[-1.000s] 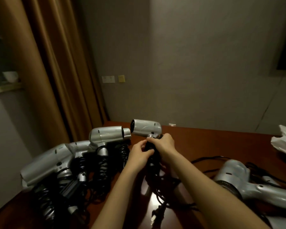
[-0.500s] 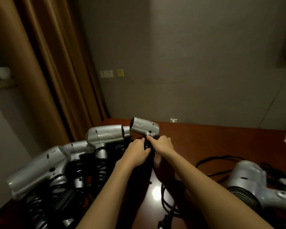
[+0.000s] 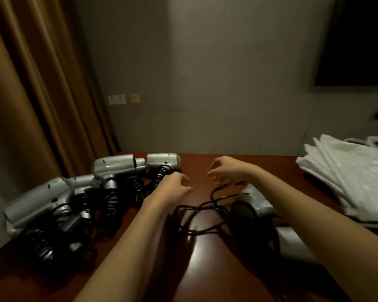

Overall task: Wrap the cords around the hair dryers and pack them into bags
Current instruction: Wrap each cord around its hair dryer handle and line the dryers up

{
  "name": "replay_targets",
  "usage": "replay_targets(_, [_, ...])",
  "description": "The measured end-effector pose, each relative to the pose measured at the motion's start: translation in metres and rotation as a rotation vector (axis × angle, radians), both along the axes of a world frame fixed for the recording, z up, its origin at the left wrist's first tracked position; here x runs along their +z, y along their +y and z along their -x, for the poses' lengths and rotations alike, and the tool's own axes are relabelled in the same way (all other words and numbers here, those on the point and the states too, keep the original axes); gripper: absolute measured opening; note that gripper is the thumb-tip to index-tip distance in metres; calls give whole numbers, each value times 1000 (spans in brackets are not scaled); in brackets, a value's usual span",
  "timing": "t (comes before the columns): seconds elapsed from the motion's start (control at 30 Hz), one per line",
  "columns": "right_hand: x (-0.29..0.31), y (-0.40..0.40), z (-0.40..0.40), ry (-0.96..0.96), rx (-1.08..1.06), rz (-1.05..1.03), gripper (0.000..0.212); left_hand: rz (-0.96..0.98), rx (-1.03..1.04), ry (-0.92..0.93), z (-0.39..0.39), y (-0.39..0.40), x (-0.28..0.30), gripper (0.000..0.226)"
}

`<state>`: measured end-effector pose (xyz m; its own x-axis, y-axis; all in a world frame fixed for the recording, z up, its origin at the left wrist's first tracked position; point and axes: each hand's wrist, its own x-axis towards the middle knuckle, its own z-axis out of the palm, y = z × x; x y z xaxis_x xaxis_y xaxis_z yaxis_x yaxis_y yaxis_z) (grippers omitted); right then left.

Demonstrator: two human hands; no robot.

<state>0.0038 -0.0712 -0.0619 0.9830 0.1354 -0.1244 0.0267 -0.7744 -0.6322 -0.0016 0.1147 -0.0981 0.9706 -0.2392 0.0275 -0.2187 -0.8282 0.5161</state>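
Head view shows both hands empty with loosely curled fingers, left hand (image 3: 175, 188) near the wrapped dryers (image 3: 109, 182), right hand (image 3: 229, 171) above the loose cord (image 3: 205, 219), probably to gather it.

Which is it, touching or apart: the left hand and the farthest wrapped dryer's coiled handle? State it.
Cannot tell. In the head view the left hand overlaps the coiled cord on the farthest dryer; dim blur shows neither contact nor gap.

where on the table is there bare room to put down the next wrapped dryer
Bare wood lies along the far table edge, between the last wrapped dryer and the white bags. The left is crowded with wrapped dryers; the loose cord covers the middle.
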Motion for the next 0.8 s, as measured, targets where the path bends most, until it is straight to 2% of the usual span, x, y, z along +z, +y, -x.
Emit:
replay_targets(0.13, [-2,-59,43,40,-44,90,26,28,-144,110,21,-54,-2,41])
replay_targets(0.23, [-7,-99,75,49,-37,105,27,65,-222,205,40,-94,-1,54])
replay_targets(0.33, [-15,-124,98,15,-40,103,30,-112,-216,147,51,-120,-4,67])
replay_targets(0.4, [-19,-135,107,4,-58,140,46,-189,-180,93,55,-128,-9,72])
replay_targets(0.63, [-38,-155,112,-35,-16,207,53,-222,-95,6,60,-127,-11,75])
replay_targets(0.73, [-44,-158,109,-87,-11,202,42,-189,-46,-141,50,-103,-3,72])
replay_targets(0.8, [-48,-156,104,-169,-39,183,21,-74,11,-202,41,-82,1,76])
